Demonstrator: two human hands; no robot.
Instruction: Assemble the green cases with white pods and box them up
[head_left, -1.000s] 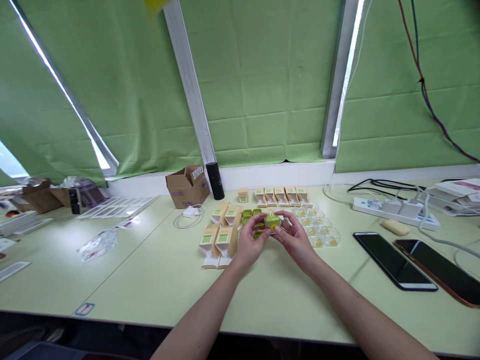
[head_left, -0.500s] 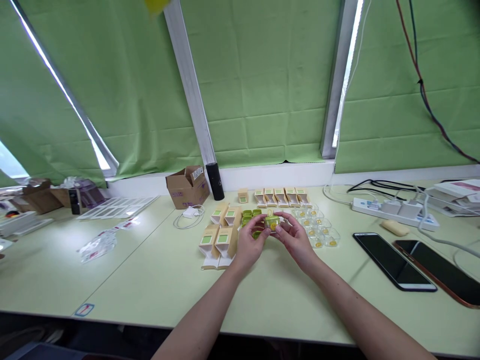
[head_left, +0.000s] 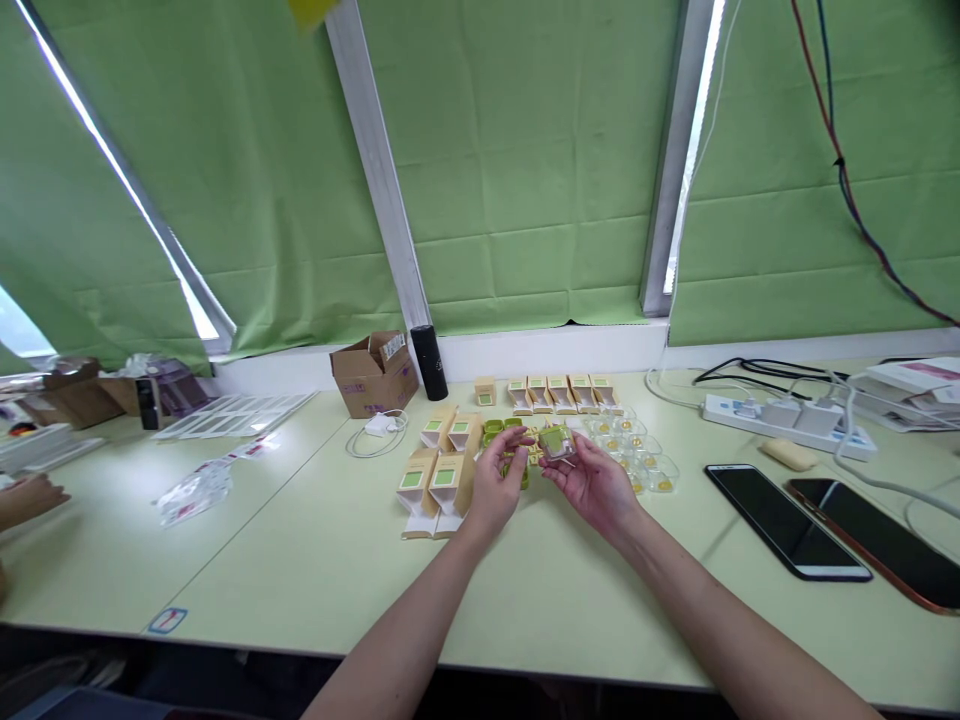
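Note:
My right hand (head_left: 600,487) is closed around a small green case with a clear cover (head_left: 556,443), held tilted above the table. Just left of it is my left hand (head_left: 498,478), its fingers apart and curved, with nothing visible in them. Behind my left hand sit several green cases (head_left: 493,428), partly hidden by the fingers. Several clear plastic covers with yellow centres (head_left: 651,462) lie to the right of my right hand. On the left stand open kraft paper boxes with green labels (head_left: 453,472).
A row of small boxes (head_left: 559,395) stands at the back, near a cardboard carton (head_left: 375,375) and a black cylinder (head_left: 429,363). To the right lie two phones (head_left: 787,522) and a power strip (head_left: 787,425). Another person's hand (head_left: 34,500) shows at the far left.
My left hand has let go of the green case, which my right hand now holds tilted and slightly further right. Another person's hand has come in at the left edge.

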